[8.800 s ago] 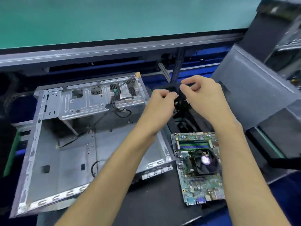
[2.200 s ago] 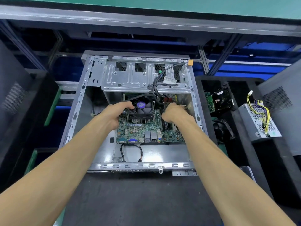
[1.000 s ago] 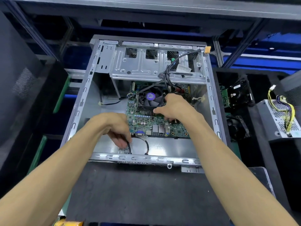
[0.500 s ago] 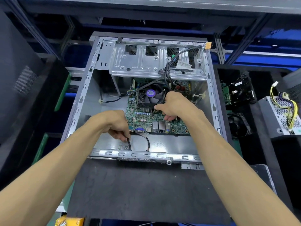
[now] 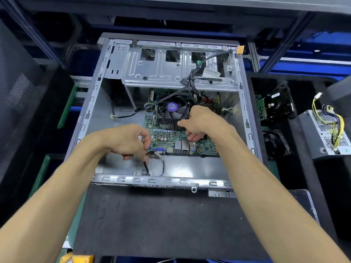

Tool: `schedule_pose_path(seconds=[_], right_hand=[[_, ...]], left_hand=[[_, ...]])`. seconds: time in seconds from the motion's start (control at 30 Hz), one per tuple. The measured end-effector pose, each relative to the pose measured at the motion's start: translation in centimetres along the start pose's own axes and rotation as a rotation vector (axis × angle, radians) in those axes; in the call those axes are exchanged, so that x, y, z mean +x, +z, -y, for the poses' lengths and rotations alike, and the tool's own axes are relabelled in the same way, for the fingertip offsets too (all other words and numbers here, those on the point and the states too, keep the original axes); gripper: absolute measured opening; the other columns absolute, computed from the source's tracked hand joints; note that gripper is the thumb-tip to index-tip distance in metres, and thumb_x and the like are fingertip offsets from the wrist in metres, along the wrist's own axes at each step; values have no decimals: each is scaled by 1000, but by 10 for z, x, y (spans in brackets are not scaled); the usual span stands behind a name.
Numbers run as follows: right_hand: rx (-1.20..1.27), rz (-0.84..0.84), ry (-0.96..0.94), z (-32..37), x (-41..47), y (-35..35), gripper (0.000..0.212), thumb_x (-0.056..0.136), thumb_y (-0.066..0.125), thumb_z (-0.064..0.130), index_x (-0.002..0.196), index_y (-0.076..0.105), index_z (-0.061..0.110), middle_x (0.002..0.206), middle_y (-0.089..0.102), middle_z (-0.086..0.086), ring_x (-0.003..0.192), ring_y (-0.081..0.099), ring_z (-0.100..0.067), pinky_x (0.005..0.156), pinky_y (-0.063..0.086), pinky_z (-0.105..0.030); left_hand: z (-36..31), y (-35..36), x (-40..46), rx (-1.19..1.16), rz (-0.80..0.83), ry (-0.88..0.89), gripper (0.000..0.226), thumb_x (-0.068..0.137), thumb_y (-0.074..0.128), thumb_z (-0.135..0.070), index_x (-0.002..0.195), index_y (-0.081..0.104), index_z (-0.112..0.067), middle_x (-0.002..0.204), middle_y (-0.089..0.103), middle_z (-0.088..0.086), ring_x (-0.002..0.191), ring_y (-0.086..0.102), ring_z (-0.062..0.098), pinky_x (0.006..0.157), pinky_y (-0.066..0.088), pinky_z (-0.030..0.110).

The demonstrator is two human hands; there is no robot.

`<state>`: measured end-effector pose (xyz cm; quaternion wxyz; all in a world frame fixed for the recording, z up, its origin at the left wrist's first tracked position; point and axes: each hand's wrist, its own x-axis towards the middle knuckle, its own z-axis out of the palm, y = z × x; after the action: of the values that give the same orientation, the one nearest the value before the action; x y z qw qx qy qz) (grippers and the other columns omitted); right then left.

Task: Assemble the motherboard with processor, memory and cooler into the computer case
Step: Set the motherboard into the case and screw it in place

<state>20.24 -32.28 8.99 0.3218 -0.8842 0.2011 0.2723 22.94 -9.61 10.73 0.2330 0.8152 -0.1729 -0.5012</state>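
The computer case [image 5: 245, 111] lies open on its side on a dark mat [image 5: 161, 221] over the worktop, and both hands reach into it from the near edge. The motherboard [image 5: 207, 145] sits flat on the floor of the case, under and between the two hands, its port row facing the near wall. The right hand [image 5: 199, 122] rests on the board just right of the cooler [image 5: 172, 112], thumb against the cooler's near corner and fingers curled down onto the board's surface; whether it grips the cooler or only presses there I cannot tell. The left hand [image 5: 127, 141] is at the board's near left corner, fingers curled and pinching a thin black cable [image 5: 146, 167] that loops down to the case's near wall. Beyond the hands, the silver drive cage [image 5: 161, 73] spans the far end of the case, with a bundle of black wires [image 5: 191, 80] draped from it down toward the cooler. Well to the right of the right hand, outside the case, lie a hard drive [image 5: 277, 103], a black fan [image 5: 275, 143] nearer the person, and a power supply [image 5: 324, 133] with yellow and black leads.
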Motion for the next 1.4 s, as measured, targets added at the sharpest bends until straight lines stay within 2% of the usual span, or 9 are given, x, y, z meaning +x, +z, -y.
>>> schedule_pose_path(seconds=[0.07,0.17,0.37,0.47,0.63,0.8,0.97,1.23,1.4], right_hand=[[5,5,12,0,1,0,36,99,61,32,77,51,6,79,76,-14,61,75,-24,65,65,-41],[11,-6,19,1,0,0,35,98,63,31,78,56,3,76,76,-14,58,74,-24,63,64,-40],[-60,-35,53,-1,-14,-6,30,94,62,25,78,62,-1,64,74,-11,58,74,-25,68,64,-45],[-107,9,41,0,-30,-14,27,97,57,19,88,70,-3,64,74,-9,61,75,-25,67,65,-42],[338,416,-151,10,-55,-20,34,107,49,23,111,69,-5,86,78,-14,76,76,-26,62,61,-28],[718,462,-267,13,-56,-36,23,103,54,13,103,71,-1,87,74,-15,75,73,-21,66,59,-25],[621,397,-226,5,-52,-29,22,101,60,14,106,72,-4,93,75,-21,80,75,-26,70,61,-29],[711,499,-358,6,-50,-29,16,95,68,12,98,78,0,99,75,-21,88,75,-25,77,60,-27],[682,542,-345,5,-48,-29,18,96,67,13,100,77,-2,98,75,-21,86,75,-24,75,60,-27]], left_hand=[[-5,3,0,-89,63,49,28,77,81,-7,95,61,-15,84,75,11,59,45,17,48,32,23],[-12,6,-1,-35,105,92,30,81,81,-30,109,70,-25,68,66,-5,56,43,6,49,33,19],[-14,2,-12,-81,-2,218,49,75,65,-74,86,79,-28,73,67,-10,63,52,3,65,38,17],[-14,-3,-9,-237,-135,251,51,73,67,-71,74,72,-21,82,72,-7,87,60,3,97,38,31],[-17,-2,-10,-434,-74,299,29,79,78,-42,77,64,-17,66,58,2,64,53,16,69,43,29],[-14,-6,-9,-483,-131,356,13,83,79,-19,95,76,-18,68,58,2,61,54,12,57,47,24],[-12,-9,-8,-565,-157,364,19,78,78,-18,97,77,-15,79,69,5,75,60,15,75,50,24],[-16,-9,-13,-601,-117,471,31,80,75,-10,108,65,-3,90,62,14,83,57,19,75,50,21],[-16,-9,-14,-597,-121,470,23,77,76,-8,99,70,-11,96,63,15,86,58,19,75,51,20]])
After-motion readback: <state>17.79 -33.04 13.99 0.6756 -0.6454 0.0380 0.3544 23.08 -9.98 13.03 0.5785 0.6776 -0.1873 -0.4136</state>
